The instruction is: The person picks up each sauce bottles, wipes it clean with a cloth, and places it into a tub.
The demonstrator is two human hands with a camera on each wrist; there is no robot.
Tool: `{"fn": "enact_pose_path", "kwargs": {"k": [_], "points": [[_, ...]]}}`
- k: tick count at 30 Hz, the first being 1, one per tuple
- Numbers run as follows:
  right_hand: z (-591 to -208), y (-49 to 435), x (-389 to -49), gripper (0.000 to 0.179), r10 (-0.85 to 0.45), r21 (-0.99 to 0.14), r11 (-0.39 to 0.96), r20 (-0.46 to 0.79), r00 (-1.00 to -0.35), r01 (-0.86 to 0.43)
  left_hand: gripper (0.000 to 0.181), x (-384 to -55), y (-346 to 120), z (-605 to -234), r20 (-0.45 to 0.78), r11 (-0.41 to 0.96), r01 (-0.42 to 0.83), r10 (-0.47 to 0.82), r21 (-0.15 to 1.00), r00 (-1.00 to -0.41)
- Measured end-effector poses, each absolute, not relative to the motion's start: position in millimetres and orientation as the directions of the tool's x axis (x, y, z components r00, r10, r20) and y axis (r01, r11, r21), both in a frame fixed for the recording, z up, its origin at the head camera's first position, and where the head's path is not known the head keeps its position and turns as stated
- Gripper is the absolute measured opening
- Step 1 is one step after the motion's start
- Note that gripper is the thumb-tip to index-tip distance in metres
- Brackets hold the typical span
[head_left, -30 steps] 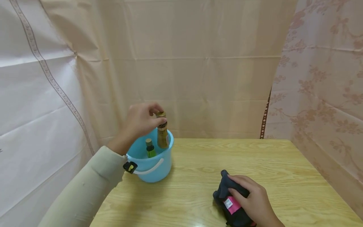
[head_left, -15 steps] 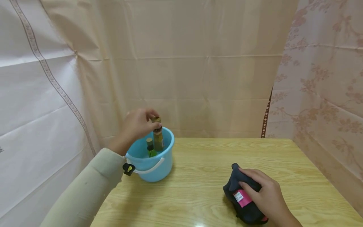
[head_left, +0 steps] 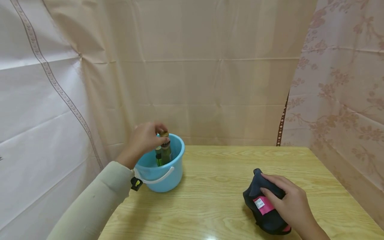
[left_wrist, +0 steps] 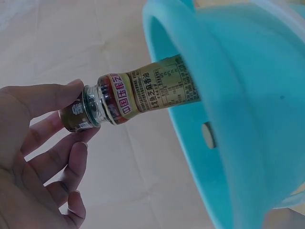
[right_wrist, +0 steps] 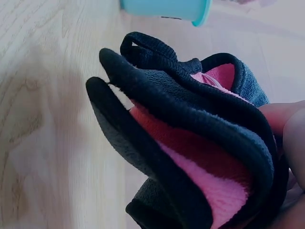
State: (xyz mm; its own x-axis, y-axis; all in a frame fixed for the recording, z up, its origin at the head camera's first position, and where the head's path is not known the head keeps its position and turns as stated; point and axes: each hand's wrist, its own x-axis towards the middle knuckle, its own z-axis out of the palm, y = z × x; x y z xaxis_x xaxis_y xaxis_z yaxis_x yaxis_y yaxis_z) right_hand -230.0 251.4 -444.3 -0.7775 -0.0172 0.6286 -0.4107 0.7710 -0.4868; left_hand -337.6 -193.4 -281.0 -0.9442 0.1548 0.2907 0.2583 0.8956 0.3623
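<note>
My left hand (head_left: 144,138) pinches the gold cap of a sesame oil bottle (left_wrist: 164,85) between thumb and fingers. The bottle's lower part is inside a light blue bucket (head_left: 163,181), partly hidden by the wall. Beside it in the bucket stands a smaller green bottle (head_left: 158,160), of which only the cap (left_wrist: 208,135) shows in the left wrist view. Toward the front right, my right hand (head_left: 291,198) grips a folded dark grey cloth (head_left: 259,190) with a pink tag. In the right wrist view the cloth's pink inner side shows between its black-edged folds.
The bucket's white handle (head_left: 159,178) hangs down its front side. Both things are on a light wood-grain table (head_left: 207,180). A beige curtain (head_left: 210,83) closes off the back, and a flowered curtain (head_left: 345,100) runs along the right.
My left hand has lowered the sesame oil bottle deeper into the bucket, close to the green bottle. My right hand has moved right and slightly farther away with the cloth.
</note>
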Motion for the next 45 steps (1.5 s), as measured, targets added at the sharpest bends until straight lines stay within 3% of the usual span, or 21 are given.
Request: {"fn": "enact_pose_path", "kwargs": {"k": [18, 28, 45], "points": [[-441, 263, -229, 0.058, -0.001, -0.485, 0.765, 0.658, -0.753, -0.424, 0.035, -344, -198, -310, 0.168, 0.951, 0.24, 0.208, 0.197, -0.964], [-443, 265, -229, 0.055, -0.003, -0.48, 0.779, 0.641, -0.768, -0.403, 0.024, -350, -199, -310, 0.097, 0.964, 0.26, 0.253, 0.065, -0.963], [-452, 260, -229, 0.054, -0.03, -0.468, 0.792, 0.612, -0.79, -0.393, 0.024, -363, -188, -290, -0.195, 0.946, 0.322, 0.31, -0.035, -0.931]]}}
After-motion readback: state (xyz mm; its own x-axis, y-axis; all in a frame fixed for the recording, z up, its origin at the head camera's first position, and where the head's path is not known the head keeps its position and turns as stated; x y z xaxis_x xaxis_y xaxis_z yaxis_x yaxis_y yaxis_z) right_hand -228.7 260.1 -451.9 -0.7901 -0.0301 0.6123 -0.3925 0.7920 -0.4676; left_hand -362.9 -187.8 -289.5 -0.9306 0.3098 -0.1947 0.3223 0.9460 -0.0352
